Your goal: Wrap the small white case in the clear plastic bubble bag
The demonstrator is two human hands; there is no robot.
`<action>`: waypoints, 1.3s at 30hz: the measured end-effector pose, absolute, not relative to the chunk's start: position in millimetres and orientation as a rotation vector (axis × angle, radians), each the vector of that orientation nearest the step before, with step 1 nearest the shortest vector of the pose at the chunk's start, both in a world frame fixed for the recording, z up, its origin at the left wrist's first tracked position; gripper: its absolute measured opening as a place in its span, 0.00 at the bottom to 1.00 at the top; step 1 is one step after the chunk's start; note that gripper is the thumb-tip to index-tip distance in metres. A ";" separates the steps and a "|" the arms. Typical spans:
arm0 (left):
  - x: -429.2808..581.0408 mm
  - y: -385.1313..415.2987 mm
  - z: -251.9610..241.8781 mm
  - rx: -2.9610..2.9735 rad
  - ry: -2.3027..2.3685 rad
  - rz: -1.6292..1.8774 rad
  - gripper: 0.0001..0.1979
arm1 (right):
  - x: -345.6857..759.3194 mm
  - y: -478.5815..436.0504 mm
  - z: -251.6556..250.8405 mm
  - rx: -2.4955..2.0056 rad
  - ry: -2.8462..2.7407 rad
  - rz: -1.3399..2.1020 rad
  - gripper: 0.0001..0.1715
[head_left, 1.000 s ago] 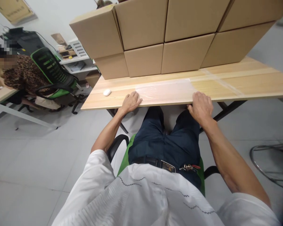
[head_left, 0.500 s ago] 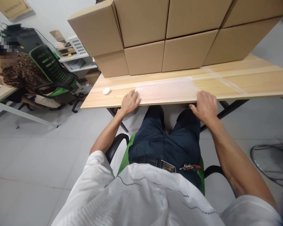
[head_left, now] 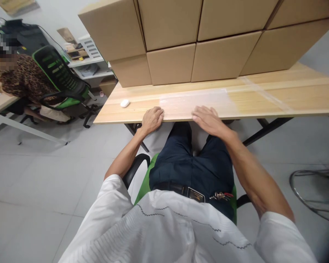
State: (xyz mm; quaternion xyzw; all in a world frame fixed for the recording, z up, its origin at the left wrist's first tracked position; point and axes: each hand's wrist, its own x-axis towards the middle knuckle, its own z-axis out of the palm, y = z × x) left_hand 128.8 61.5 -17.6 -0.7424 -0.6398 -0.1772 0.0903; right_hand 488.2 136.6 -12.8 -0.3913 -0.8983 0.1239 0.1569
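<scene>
A thin translucent plastic sheet (head_left: 178,102) lies flat along the front edge of the wooden table (head_left: 263,106). At its left end my left hand (head_left: 152,119) rests on the table edge with fingers lying flat, holding nothing. My right hand (head_left: 208,119), slightly blurred, is over the sheet near its middle. Its fingers are stretched out toward the left and hold nothing; whether they press on the plastic I cannot tell. To the left of my left hand sits a small white rounded case (head_left: 125,103).
Cardboard boxes (head_left: 170,64) are stacked two high along the table's back. A strip of clear tape (head_left: 265,93) crosses the tabletop at right. On the left, a person in a patterned top (head_left: 27,78) sits in a green and black chair (head_left: 57,80). Cables (head_left: 312,179) lie on the floor at right.
My right hand has moved left from the sheet's right end to its middle. My left hand has stayed at the left end. The view has shifted slightly.
</scene>
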 end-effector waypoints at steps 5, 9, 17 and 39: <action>132.1 59.8 -20.0 -2.207 -1.898 -0.510 0.22 | 421.4 141.9 -1.2 -1.083 -2.683 0.350 0.43; 134.8 60.2 -21.5 -2.224 -1.890 -0.521 0.23 | 401.0 160.2 -0.2 -1.172 -2.687 0.296 0.43; 139.3 60.3 -21.8 -2.252 -1.934 -0.558 0.23 | 374.7 196.8 -9.8 -1.295 -2.617 0.280 0.42; 142.6 57.6 -26.6 -2.210 -1.972 -0.593 0.25 | 343.6 204.4 -10.7 -1.127 -2.621 0.311 0.44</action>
